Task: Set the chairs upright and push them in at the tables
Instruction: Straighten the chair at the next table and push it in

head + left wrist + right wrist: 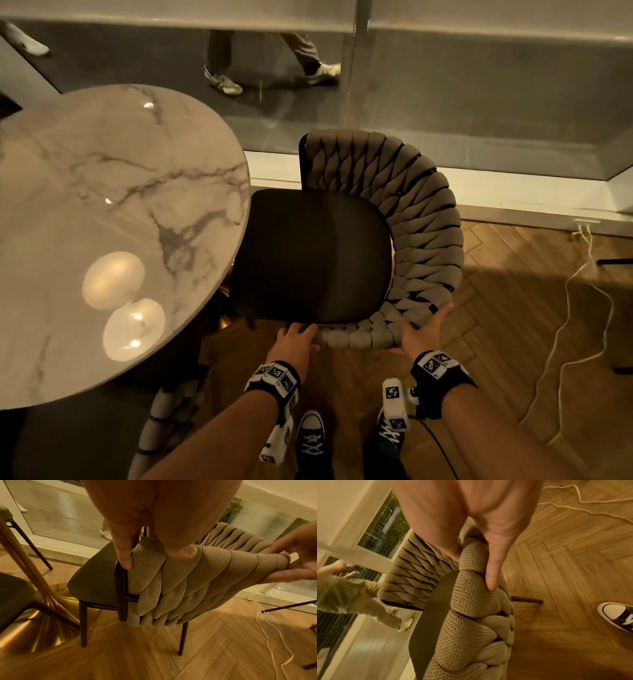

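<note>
A chair with a dark seat [315, 257] and a curved woven beige backrest [421, 219] stands upright on its legs, its seat front tucked just under the edge of the round marble table [102, 205]. My left hand [296, 337] grips the near end of the backrest, the thumb [181, 553] on the outer weave and a finger [125, 555] along the dark frame post. My right hand [424, 329] holds the backrest rim further round, thumb [491, 584] on the outside, fingers over the top.
A second woven chair back [164, 421] sits at the lower left by the table. A white cable [575, 308] trails over the herringbone floor on the right. A glass wall [479, 102] runs behind the chair, a person walking beyond it. The table's gold base [34, 628] flares near the chair legs.
</note>
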### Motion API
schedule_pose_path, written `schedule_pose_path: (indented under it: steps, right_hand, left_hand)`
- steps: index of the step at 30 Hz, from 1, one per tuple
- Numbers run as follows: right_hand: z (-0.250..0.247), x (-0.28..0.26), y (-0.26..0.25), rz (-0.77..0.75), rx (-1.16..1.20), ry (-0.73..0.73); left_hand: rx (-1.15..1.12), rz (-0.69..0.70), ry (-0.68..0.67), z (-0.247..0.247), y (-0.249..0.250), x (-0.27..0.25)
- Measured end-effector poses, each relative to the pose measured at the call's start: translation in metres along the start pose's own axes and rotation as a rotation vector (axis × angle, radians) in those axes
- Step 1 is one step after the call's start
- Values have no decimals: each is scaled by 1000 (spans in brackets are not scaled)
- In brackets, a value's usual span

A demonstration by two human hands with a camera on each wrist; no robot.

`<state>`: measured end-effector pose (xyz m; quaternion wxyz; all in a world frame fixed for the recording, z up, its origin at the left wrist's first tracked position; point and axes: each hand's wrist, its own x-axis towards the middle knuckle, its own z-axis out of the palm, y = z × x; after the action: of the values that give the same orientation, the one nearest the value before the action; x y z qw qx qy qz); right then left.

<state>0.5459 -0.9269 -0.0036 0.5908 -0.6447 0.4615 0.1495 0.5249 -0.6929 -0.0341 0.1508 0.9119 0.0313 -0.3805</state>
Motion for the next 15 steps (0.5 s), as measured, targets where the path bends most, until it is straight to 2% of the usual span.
schedule_pose_path:
  steps: [7, 12, 15]
  right_hand:
    - [10, 20, -44, 59, 124, -10]
    - [15, 16, -53, 126, 144, 54]
    - [12, 9, -48, 51, 65, 12]
  left_hand:
    - [-23, 30, 74, -25, 17, 19]
    - [-17, 1, 83, -28, 21, 19]
    - [-15, 2, 109, -24, 21, 14]
